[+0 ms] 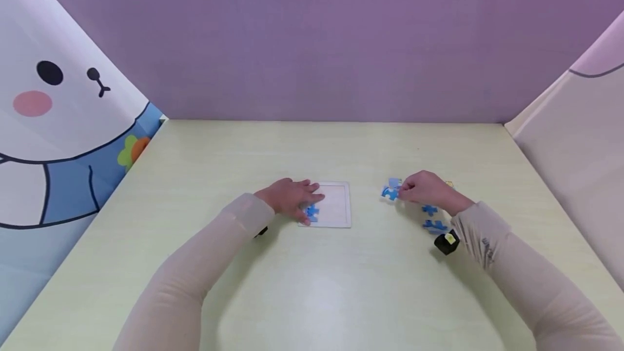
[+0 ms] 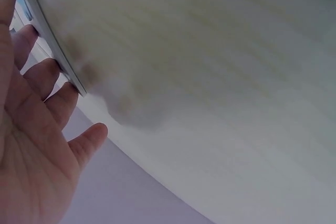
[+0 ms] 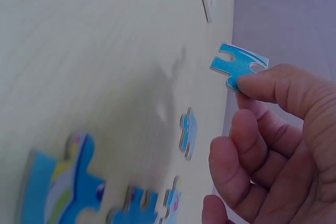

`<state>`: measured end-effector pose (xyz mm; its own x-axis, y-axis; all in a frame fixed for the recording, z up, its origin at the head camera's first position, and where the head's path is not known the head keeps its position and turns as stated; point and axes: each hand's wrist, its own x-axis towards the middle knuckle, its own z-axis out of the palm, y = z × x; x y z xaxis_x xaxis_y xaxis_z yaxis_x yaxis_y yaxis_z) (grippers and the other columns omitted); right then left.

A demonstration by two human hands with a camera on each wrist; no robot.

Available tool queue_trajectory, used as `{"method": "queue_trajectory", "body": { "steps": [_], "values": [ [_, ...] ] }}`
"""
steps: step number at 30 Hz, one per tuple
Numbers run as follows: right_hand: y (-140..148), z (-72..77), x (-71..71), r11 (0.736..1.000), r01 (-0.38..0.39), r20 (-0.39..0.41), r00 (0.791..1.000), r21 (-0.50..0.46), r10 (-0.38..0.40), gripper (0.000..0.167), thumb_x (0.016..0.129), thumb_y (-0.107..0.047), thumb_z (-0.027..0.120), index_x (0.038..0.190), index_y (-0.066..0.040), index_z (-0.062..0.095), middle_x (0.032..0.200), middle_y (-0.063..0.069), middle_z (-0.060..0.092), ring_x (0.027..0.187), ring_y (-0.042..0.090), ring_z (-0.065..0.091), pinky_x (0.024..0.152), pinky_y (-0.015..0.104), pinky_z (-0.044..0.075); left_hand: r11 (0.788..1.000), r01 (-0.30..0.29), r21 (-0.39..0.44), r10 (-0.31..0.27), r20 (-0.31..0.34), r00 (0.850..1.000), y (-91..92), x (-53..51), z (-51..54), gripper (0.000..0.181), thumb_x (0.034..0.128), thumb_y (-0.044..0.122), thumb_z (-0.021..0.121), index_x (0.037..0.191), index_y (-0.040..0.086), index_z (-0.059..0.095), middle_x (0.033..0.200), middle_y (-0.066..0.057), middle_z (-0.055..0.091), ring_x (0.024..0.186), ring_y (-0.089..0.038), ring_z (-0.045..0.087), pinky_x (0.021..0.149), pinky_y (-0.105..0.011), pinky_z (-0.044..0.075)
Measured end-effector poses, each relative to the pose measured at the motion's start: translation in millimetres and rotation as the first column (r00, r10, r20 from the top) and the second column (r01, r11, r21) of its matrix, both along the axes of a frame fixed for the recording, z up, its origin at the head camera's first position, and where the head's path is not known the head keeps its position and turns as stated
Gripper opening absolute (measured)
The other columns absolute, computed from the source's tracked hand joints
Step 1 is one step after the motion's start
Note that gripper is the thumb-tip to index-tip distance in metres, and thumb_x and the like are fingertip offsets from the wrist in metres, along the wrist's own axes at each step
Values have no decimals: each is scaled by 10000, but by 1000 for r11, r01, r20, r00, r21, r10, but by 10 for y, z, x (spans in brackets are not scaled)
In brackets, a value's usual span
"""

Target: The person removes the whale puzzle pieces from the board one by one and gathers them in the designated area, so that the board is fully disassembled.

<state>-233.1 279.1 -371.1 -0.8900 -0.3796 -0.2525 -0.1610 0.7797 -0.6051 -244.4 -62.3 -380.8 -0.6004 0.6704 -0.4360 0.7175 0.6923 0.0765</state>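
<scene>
My right hand [image 1: 428, 188] pinches a blue jigsaw puzzle piece [image 3: 237, 65] between thumb and index finger, lifted off the table; its other fingers are curled. My left hand [image 1: 291, 199] rests on the left side of a pale square puzzle tray [image 1: 336, 207], fingers spread, with fingertips along the tray's edge in the left wrist view. Inside the tray's lower left corner sits a blue puzzle piece [image 1: 312, 212], partly covered by the left hand. On the table below the right hand lie several loose puzzle pieces [image 3: 189, 132], mostly blue, some hidden behind the hand.
A black wrist-camera block [image 1: 446, 242] hangs under the right sleeve, close to the loose pieces [image 1: 434, 225]. A purple backdrop [image 1: 312, 42] rises behind the pale table [image 1: 312, 286], with printed cloth [image 1: 63, 123] along the left side.
</scene>
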Motion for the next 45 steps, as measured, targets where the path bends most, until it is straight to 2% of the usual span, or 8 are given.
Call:
{"method": "queue_trajectory", "body": {
  "steps": [6, 11, 16, 22, 34, 37, 41, 45],
  "values": [
    [101, 6, 42, 1000, 0, 33, 999, -3, 0, 207, 877, -117, 595, 678, -64, 577, 551, -38, 453, 532, 131, 421, 740, 359, 407, 1000, 6, -6, -6, -5, 1000, 7, 11, -18, 761, 878, 518, 620, 1505, 193, 335, 1569, -83, 223, 1440, -296, 179, 1052, -513, 323],
    [185, 40, 69, 999, -25, 85, 996, 19, 24, 278, 874, -128, 589, 616, -132, 487, 535, -44, 404, 504, 122, 362, 723, 361, 386, 1000, 14, -7, -14, -10, 1000, 34, 12, -44, 759, 880, 521, 616, 1507, 202, 330, 1570, -79, 223, 1441, -291, 178, 1045, -515, 329],
    [253, 53, 16, 995, -93, 129, 988, 46, 86, 355, 887, -145, 590, 581, -164, 411, 512, -56, 369, 491, 109, 342, 752, 351, 369, 1000, 7, -23, -7, -19, 1000, 54, 14, -32, 763, 880, 535, 605, 1510, 212, 321, 1572, -70, 216, 1444, -283, 172, 1056, -512, 316],
    [276, 36, -45, 996, -89, 193, 978, 21, 83, 318, 862, -127, 606, 589, -155, 445, 516, -50, 387, 497, 111, 355, 692, 321, 365, 1000, 5, -21, -5, -13, 1000, 57, 14, 10, 761, 884, 527, 603, 1509, 194, 324, 1571, -84, 222, 1442, -294, 176, 1055, -521, 314],
    [217, 7, -102, 994, -94, 205, 975, 60, 80, 311, 834, -89, 594, 559, -150, 462, 502, -53, 380, 479, 107, 344, 682, 311, 371, 999, -22, -25, 22, 4, 1000, 28, 16, -29, 757, 887, 515, 606, 1513, 207, 313, 1578, -67, 200, 1447, -286, 154, 1068, -522, 301],
    [207, 10, -117, 994, -93, 219, 973, 63, 77, 330, 822, -74, 595, 541, -158, 442, 496, -54, 364, 472, 106, 322, 628, 300, 356, 1000, -13, -28, 13, 4, 1000, 33, 15, -35, 757, 891, 515, 604, 1515, 204, 308, 1580, -69, 189, 1448, -290, 148, 1071, -517, 299],
    [195, 12, -142, 990, -119, 237, 967, 81, 97, 334, 784, -41, 583, 527, -169, 414, 489, -55, 358, 462, 99, 315, 599, 283, 340, 1000, 15, -27, -15, -8, 1000, 43, -2, -37, 773, 889, 560, 579, 1515, 196, 307, 1576, -89, 200, 1443, -300, 164, 1065, -513, 310],
    [188, 22, -166, 980, -167, 260, 956, 104, 135, 318, 762, -21, 580, 531, -168, 417, 492, -55, 370, 466, 89, 334, 619, 272, 352, 999, 12, -40, -12, -9, 1000, 68, 2, -21, 778, 892, 568, 569, 1520, 204, 289, 1578, -82, 196, 1446, -286, 156, 1075, -510, 298]
  ]
}}
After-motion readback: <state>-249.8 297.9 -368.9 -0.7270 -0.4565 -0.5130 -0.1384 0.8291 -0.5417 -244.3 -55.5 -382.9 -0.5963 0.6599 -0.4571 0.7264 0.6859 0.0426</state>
